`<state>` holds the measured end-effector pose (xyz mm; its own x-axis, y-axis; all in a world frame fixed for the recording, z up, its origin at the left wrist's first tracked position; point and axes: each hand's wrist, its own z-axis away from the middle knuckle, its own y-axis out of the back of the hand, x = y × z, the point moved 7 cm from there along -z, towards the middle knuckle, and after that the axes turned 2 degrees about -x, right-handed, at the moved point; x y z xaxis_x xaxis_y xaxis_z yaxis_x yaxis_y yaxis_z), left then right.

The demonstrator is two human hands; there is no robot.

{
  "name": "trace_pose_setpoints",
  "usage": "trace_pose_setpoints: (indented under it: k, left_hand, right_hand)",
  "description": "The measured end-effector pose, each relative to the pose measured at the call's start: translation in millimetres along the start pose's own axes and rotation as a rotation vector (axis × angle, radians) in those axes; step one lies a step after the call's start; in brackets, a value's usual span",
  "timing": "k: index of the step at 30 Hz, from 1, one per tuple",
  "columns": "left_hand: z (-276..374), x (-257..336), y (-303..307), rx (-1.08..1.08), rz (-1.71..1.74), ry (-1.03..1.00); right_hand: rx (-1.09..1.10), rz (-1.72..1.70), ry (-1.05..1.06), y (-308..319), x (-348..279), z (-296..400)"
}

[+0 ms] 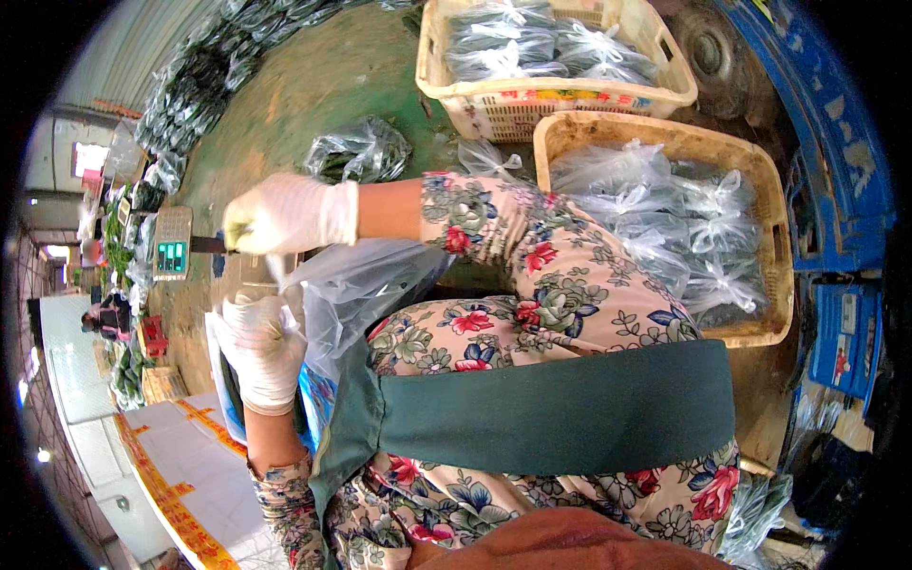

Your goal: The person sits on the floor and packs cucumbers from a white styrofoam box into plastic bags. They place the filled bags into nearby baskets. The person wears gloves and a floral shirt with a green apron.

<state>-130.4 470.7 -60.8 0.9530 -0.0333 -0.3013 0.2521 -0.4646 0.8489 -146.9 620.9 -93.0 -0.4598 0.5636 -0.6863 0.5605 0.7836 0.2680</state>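
Observation:
Both my hands wear whitish gloves, and a clear plastic bag (356, 285) is gathered between them. My right hand (288, 214), blurred by motion, is closed above the bag's twisted white neck. Just below it, my left hand (260, 349) is closed on the bag's gathered plastic. The bag's wider part spreads toward my lap, against my floral clothes and dark green apron (556, 406); something dark shows through its far side. My fingertips and the exact grip are partly hidden. Ahead of my hands stands a digital scale display (172, 244) with lit digits.
Two plastic crates, a cream one (556, 89) and a yellowish one (780, 285), hold several knotted clear bags. Another bag with dark green contents (360, 149) lies on the floor. A white box with orange tape (206, 470) stands nearby. Bagged goods (185, 100) are heaped beyond; a person (110, 317) is far off.

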Motion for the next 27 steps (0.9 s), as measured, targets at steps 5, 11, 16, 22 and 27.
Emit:
trace_pose_setpoints:
  k: [5,11,16,22,27]
  left_hand:
    - [89.1,5.4,-52.4,-0.264,0.227,0.021]
    - [149.2,-6.2,-76.6,-0.001,1.187,0.746]
    - [90.1,-21.6,-96.4,0.255,2.112,0.853]
    - [104.0,-29.9,-151.1,0.152,1.375,0.962]
    - [86.1,-34.5,-122.0,-0.252,1.143,0.564]
  right_hand:
    - [-0.28,0.527,-0.39,26.1,133.7,65.7]
    - [-0.254,0.528,-0.551,46.4,148.6,107.5]
    - [-0.09,-0.29,-0.443,37.9,24.6,53.2]
    - [-0.28,-0.102,0.156,-36.8,-75.3,57.2]
    - [-0.18,0.093,0.083,-20.2,-53.2,54.9]
